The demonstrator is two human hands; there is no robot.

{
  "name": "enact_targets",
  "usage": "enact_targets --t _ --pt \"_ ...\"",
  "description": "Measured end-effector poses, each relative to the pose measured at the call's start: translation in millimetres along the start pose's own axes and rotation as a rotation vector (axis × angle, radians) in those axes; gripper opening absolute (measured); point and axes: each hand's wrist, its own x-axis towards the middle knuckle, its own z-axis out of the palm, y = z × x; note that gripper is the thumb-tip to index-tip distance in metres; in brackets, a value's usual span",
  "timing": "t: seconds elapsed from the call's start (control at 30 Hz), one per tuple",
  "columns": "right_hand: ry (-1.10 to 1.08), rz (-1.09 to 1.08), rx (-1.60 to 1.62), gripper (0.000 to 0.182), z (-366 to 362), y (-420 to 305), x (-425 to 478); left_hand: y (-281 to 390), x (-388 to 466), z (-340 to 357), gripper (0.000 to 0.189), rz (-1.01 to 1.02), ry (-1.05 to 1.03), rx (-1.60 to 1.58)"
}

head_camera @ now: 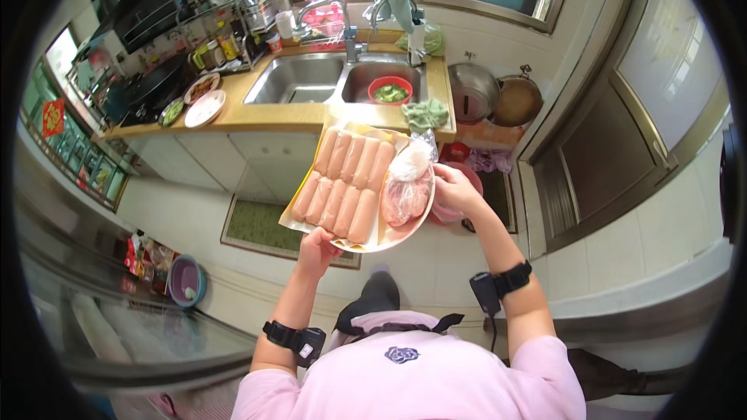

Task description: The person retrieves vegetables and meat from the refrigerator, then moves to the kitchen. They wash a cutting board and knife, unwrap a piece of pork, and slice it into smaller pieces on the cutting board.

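Both my hands hold a round white plate point(392, 243) in front of me, above the kitchen floor. My left hand point(318, 252) grips its near left rim, and my right hand point(456, 186) has the right rim. On the plate lies a flat pack of sausages point(344, 184) in two rows, its yellow-edged wrapper jutting past the plate on the left. Beside it rests raw meat point(404, 199) wrapped in clear plastic. A white bundle in a plastic bag point(410, 162) sits above the meat. Most of the plate is covered by these foods.
Ahead runs a wooden counter point(233, 119) with a double steel sink point(297, 79). The right basin holds a red bowl point(390, 99) of cut greens. A green cloth point(426, 115) lies on the counter edge. Dishes and a wok point(160, 79) are at left; a mat point(259, 227) covers some floor.
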Motion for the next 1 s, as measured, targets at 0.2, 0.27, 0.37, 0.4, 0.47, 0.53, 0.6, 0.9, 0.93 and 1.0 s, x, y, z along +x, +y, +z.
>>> enact_targets --t 0.2,0.27,0.37,0.4,0.47,0.53,0.6,0.9,0.93,1.0 --pt "0.113 -0.149 -0.787 0.036 -34 29 139 43 129 -3 0.022 -0.052 -0.055 -0.013" --pt "0.216 -0.114 -1.01 0.038 -44 26 159 56 161 0 0.028 -0.042 0.039 -0.045" --pt "0.183 0.051 -1.241 0.056 -66 46 179 66 184 0 0.033 0.014 0.057 -0.06" --pt "0.119 0.015 -1.277 0.061 -79 53 186 69 195 0 0.035 0.035 0.028 -0.062" --pt "-0.038 -0.056 -1.334 0.071 -104 78 203 73 224 5 0.035 0.039 0.091 -0.084" --pt "-0.179 0.001 -1.394 0.072 -98 84 214 77 235 8 0.035 0.081 0.178 -0.108" --pt "-0.25 -0.097 -1.337 0.065 -102 81 231 86 238 29 0.026 0.146 0.331 -0.131" --pt "-0.379 -0.429 -0.822 0.042 -6 77 312 85 264 39 0.038 0.289 0.407 -0.24" --pt "-0.388 -0.38 -0.812 0.04 10 99 318 84 266 41 0.037 0.271 0.409 -0.231" --pt "-0.387 -0.324 -0.776 0.031 19 109 318 87 270 66 0.021 0.205 0.53 -0.159"
